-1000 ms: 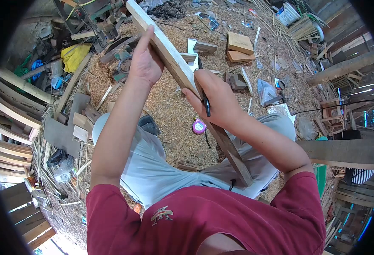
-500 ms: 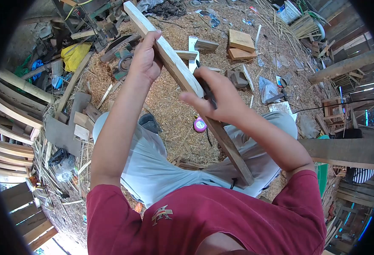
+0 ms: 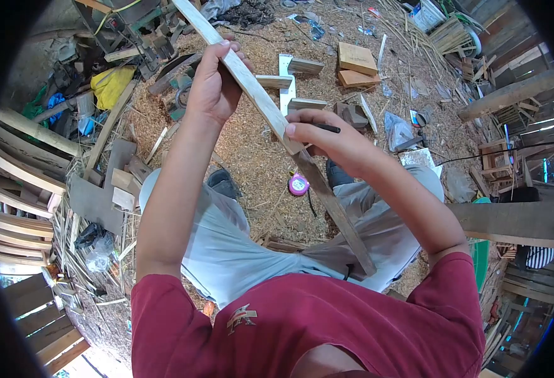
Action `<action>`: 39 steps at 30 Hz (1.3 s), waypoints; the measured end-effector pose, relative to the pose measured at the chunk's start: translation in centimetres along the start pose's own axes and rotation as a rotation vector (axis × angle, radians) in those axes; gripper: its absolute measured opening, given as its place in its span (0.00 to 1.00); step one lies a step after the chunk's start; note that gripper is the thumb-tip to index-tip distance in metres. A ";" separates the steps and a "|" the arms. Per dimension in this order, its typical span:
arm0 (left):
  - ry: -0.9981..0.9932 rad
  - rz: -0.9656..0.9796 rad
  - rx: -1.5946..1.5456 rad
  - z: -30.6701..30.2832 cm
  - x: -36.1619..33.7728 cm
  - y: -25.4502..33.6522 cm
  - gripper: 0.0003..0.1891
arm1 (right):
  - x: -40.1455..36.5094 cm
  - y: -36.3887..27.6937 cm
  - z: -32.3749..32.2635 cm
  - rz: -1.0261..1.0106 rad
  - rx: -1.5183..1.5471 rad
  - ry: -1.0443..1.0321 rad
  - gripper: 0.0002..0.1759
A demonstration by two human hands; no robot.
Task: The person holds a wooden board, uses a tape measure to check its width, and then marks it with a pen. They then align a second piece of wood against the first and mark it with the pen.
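Note:
A long wooden bar [image 3: 261, 99] slants from the top of the view down to my right thigh, its upper face pale and its lower part darker. My left hand [image 3: 213, 88] is closed around the upper part. Lower down, my right hand [image 3: 333, 140] pinches the bar at mid-length, thumb on the pale face. A slim black pen-like tool [image 3: 327, 128] sticks out between the right hand's fingers; the rest of it is hidden. Below the bar, on the sawdust between my feet, lies a pink tape measure [image 3: 298, 184].
A white metal strip [image 3: 285, 85] and short wood pieces [image 3: 306, 66] lie on the ground ahead. Two stacked wooden blocks [image 3: 357, 60] are beyond, at right. A yellow bag [image 3: 112, 87] lies at left among scrap. A thick plank [image 3: 516, 225] juts in from the right.
My right hand has turned and closed on the bar, where before its fingers were spread with the black tool across the palm. The bar has rolled slightly, and my left fingers have curled around it.

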State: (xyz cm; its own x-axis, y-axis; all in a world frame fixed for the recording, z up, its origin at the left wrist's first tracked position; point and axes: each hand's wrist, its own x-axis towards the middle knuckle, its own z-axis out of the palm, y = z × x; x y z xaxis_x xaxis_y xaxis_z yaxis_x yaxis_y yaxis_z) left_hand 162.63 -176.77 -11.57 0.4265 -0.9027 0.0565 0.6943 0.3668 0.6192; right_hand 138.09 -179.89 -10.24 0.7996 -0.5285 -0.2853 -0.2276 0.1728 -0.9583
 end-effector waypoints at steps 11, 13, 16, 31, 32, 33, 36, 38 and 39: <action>-0.010 0.016 0.032 0.7 -0.4 0.5 0.17 | -0.2 -0.3 0.4 0.059 0.091 -0.103 0.27; 0.024 0.009 0.063 0.7 -0.4 0.5 0.18 | -0.3 -0.4 0.6 0.072 0.128 -0.092 0.27; 0.083 -0.004 0.100 0.5 -0.2 0.4 0.20 | -0.4 -0.6 0.9 0.027 0.098 -0.023 0.25; 0.310 0.013 0.286 1.2 -0.4 0.2 0.18 | -1.4 -0.8 2.3 -0.560 -0.875 0.282 0.17; 0.312 0.020 0.297 1.0 -0.3 0.2 0.18 | -1.2 -0.8 2.5 -0.567 -0.868 0.293 0.18; 0.315 0.026 0.308 1.0 -0.3 0.2 0.18 | -1.1 -0.9 2.6 -0.555 -0.882 0.299 0.17; 0.304 0.034 0.314 1.0 -0.3 0.3 0.18 | -0.8 -1.2 2.7 -0.538 -0.906 0.328 0.17; 0.295 0.023 0.311 1.2 -0.5 0.5 0.17 | -0.5 -1.1 2.9 -0.555 -0.896 0.352 0.17; 0.292 0.017 0.309 1.3 -0.6 0.6 0.17 | -0.4 -1.1 3.0 -0.564 -0.892 0.355 0.17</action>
State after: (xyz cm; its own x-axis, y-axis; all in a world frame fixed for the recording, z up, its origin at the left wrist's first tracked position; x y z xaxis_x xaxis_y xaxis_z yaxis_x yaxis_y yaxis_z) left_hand 162.08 -176.33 -10.21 0.6131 -0.7796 -0.1281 0.4985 0.2560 0.8282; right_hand 139.67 -177.33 -9.00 0.7427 -0.5751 0.3429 -0.3132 -0.7511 -0.5812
